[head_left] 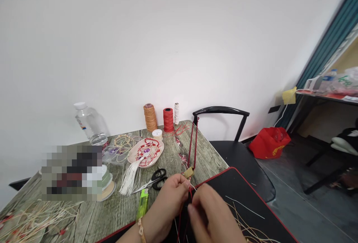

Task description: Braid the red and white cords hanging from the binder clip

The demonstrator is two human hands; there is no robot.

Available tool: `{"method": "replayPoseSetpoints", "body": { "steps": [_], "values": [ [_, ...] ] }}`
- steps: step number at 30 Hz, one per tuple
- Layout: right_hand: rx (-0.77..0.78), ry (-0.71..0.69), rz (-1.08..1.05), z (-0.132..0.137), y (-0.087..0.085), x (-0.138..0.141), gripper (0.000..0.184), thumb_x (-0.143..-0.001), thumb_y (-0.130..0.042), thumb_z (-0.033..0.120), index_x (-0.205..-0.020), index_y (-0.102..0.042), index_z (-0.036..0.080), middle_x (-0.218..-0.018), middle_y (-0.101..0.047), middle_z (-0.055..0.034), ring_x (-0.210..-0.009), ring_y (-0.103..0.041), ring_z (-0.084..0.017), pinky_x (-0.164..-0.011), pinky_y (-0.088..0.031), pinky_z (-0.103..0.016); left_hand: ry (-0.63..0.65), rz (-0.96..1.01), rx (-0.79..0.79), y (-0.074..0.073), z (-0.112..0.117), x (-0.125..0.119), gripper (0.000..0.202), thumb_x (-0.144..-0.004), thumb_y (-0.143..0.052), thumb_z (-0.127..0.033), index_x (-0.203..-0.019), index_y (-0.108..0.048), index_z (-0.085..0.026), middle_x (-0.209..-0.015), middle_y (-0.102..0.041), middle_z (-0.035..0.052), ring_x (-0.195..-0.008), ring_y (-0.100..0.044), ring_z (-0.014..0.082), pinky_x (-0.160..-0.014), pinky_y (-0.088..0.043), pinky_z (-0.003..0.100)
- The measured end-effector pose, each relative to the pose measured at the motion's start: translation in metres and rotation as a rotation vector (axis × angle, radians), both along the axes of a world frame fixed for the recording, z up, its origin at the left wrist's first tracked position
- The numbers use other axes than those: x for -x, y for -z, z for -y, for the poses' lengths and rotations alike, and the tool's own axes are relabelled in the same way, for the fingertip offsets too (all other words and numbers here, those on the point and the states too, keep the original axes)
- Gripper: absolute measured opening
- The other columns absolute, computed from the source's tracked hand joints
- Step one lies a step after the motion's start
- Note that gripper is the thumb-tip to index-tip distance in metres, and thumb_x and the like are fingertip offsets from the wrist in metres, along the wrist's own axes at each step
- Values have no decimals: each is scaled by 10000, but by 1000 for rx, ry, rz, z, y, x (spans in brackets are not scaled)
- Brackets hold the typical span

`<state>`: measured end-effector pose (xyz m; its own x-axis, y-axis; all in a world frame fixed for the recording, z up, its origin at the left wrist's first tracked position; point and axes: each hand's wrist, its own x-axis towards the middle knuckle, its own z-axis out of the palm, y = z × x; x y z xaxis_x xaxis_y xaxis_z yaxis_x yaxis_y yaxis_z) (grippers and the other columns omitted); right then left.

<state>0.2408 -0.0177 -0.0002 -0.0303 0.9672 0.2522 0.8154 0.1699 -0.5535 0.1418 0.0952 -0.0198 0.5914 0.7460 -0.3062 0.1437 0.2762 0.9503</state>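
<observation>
My left hand point(173, 194) is closed, thumb and finger pinching thin cord just below a small gold-coloured block point(189, 172). A dark red cord point(195, 142) runs taut from that block up to the chair back. Close on the right, my right hand point(214, 213) has its fingers curled together by a short white cord point(193, 186) between the hands. Its fingertips are partly hidden, though they seem to grip this cord. Red strands hang below both hands over a black mat point(237, 187) with red edging.
Black-handled scissors point(159, 175), a green lighter point(143, 202) and a pink plate point(159, 149) with red cords and a white tassel lie left. Thread spools point(168, 120) and a bottle point(89, 123) stand behind. A black chair point(235, 153) is beside the table point(170, 157).
</observation>
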Motion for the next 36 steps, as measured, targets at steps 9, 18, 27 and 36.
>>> {"method": "replayPoseSetpoints", "body": {
  "steps": [9,18,27,36],
  "values": [
    [39,283,-819,-33,31,2,78,-831,-460,166,-834,-409,226,-741,-544,12,-654,-567,-156,-611,-454,-276,10,43,-84,-2,3,-4,222,-734,-581,-388,-680,-477,-200,-532,-425,-87,-477,-327,83,-483,-232,226],
    [-2,443,-1024,-47,33,-4,105,-698,-454,127,-755,-438,214,-619,-438,67,-531,-380,-103,-513,-308,-219,65,32,-144,3,-1,-2,182,-764,-550,-359,-745,-519,-180,-542,-385,-98,-497,-276,86,-493,-195,240],
    [211,493,-1057,-42,34,-5,88,-729,-456,149,-740,-503,223,-452,-261,113,-384,-211,-83,-433,-186,-230,38,-37,-211,-4,1,0,212,-735,-543,-333,-806,-638,-158,-565,-467,-63,-528,-351,113,-533,-257,247],
    [200,510,-1022,-44,40,-6,101,-713,-449,129,-733,-496,216,-478,-332,99,-393,-256,-78,-431,-184,-223,31,-88,-303,-9,3,0,245,-744,-519,-308,-868,-657,-148,-769,-666,39,-686,-538,182,-660,-386,283]
  ]
}}
